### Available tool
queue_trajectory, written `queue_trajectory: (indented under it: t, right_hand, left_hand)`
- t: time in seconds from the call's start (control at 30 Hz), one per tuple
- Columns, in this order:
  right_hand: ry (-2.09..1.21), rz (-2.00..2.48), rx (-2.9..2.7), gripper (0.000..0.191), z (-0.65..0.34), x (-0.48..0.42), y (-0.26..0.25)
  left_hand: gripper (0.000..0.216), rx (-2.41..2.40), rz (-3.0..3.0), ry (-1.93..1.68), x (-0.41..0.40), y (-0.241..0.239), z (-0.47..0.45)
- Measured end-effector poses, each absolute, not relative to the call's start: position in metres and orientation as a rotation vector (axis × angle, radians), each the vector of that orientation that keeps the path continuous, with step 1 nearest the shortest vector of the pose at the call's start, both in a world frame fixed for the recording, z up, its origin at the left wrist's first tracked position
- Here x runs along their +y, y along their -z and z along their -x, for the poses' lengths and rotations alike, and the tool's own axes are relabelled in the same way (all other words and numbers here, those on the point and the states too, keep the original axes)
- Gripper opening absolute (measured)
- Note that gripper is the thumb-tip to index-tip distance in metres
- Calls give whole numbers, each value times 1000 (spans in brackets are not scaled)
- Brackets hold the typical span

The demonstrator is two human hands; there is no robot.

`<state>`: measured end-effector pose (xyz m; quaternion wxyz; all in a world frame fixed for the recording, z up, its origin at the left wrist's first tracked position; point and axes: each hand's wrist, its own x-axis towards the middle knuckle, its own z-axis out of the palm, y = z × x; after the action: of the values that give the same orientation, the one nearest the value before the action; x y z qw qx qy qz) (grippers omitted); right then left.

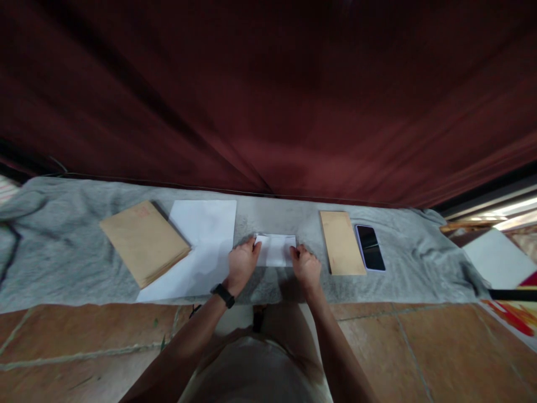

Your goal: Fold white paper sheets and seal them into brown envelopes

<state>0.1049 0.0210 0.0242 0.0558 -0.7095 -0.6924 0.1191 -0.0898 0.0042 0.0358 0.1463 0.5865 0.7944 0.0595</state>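
Looking down from a head-worn camera, the view takes in a grey cloth [62, 263] spread along a tiled floor, with a dark red curtain [268, 95] hanging behind it. At the far left of the cloth lies a stack of brown envelopes [144, 242], turned at an angle, its right corner overlapping a sheet of white paper [201, 240] that lies flat just beside it. Next comes the person's left hand [242, 264], a black watch [223, 295] on the wrist. The hand rests palm down, fingers loosely curled, with its fingertips pressing on the left edge of a folded white paper [277, 250]. This smaller folded paper sits near the middle of the cloth, between the two hands, flat on the fabric. The right hand [306, 266] rests on the paper's right edge, its fingers bent and pinching or pressing that side; whether it actually grips the edge cannot be told. Both forearms reach in from the bottom of the view, above the person's lap. To the right of the hands, a single long brown envelope [342, 242] lies lengthwise on the cloth. Just beside its right edge rests a smartphone [370, 247], its dark screen facing up. At the far right, off the cloth, a white board [497, 258] lies on the floor.
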Motion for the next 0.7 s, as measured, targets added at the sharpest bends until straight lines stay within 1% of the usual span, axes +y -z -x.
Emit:
queue_trajectory:
  t: [0.37, 0.6, 0.7]
  right_hand:
    - [-112, 2043, -2107, 32, -102, 24, -8]
    - [-121, 1929, -2035, 30, -103, 21, -2]
    - [-89, 1898, -2026, 32, -103, 21, 0]
  left_hand:
    - [46, 2326, -1711, -170, 8, -29, 88]
    - [47, 2317, -1768, -171, 5, -26, 86]
    - [47, 2318, -1789, -199, 4, -26, 86]
